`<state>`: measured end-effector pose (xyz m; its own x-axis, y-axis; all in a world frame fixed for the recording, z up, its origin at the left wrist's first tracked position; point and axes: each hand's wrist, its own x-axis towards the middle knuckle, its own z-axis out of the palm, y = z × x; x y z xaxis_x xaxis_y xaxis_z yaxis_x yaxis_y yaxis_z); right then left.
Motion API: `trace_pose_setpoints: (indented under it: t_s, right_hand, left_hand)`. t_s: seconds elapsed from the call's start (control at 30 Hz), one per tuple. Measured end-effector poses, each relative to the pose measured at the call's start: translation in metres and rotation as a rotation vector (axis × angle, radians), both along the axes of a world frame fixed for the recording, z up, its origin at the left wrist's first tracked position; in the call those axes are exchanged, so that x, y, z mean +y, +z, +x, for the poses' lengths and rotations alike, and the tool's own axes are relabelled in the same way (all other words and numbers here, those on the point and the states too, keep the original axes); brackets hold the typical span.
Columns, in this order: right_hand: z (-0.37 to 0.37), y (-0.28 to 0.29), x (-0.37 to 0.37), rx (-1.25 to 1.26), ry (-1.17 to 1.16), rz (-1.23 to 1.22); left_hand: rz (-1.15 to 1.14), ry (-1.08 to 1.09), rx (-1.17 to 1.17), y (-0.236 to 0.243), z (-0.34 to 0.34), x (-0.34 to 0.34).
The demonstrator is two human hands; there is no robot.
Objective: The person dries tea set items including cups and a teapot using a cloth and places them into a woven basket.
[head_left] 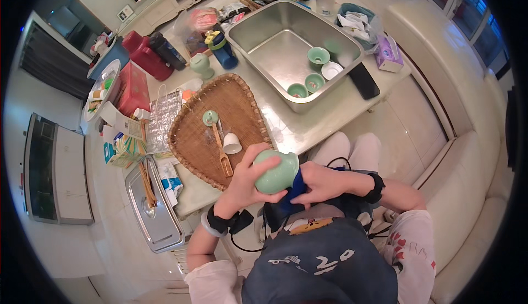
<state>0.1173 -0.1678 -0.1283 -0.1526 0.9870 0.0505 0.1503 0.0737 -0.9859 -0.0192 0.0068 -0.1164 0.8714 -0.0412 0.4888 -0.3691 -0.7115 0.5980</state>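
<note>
My left hand [246,178] is wrapped round a pale green ceramic pot [275,173], tilted on its side with the mouth toward the right. At the pot's mouth, my right hand [324,184] grips a blue cloth [297,189]; part of the cloth is hidden behind the fingers and pot. Beyond my left hand lies a brown wicker tray [192,155]. On it are a small green lid [209,118], a wooden scoop [225,164] and a white cup [232,143] tipped over.
A deep steel basin [258,56] holds green cups [318,56] and a white one [331,70]. Beside it lie a black phone [364,81] and a tissue box [389,54]. A blue bottle [223,51], a green ceramic piece [202,66] and a steel lid [157,208] surround the tray.
</note>
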Motion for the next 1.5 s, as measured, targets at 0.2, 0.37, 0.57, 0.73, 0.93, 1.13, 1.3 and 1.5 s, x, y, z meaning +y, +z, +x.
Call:
trace_pose_setpoints:
  t_s: [0.2,0.37,0.57,0.73,0.93,1.13,1.3,1.5]
  right_hand:
    - [0.000,0.006,0.003,0.700,-0.051,-0.244]
    - [0.009,0.023,-0.008,0.112,-0.531,0.110]
    - [-0.021,0.032,0.028,-1.070,-0.578,0.366]
    - [0.006,0.021,0.049,-0.329,-0.693,0.140]
    - [0.039,-0.015,0.007,-0.525,-0.469,-0.058]
    - [0.059,-0.025,-0.058,-0.899,-0.131,-0.022]
    - [0.053,0.080,-0.024,0.132,-0.686,0.000]
    - [0.101,0.083,0.000,-0.347,-0.776,0.088]
  left_hand:
    - [-0.049,-0.070,-0.206,-0.009,0.007,0.017]
    - [-0.234,0.236,0.058,-0.017,-0.003,0.020]
    - [-0.159,0.343,0.020,-0.012,0.004,-0.006]
    - [-0.211,0.252,0.270,-0.014,-0.003,-0.011]
    - [-1.058,0.105,0.172,0.005,0.002,0.014]
    - [-1.307,0.107,0.313,0.017,0.028,0.017]
    - [-0.964,-0.095,0.342,0.031,0.073,-0.012]
    - [-0.669,-0.123,0.292,0.043,0.121,-0.022]
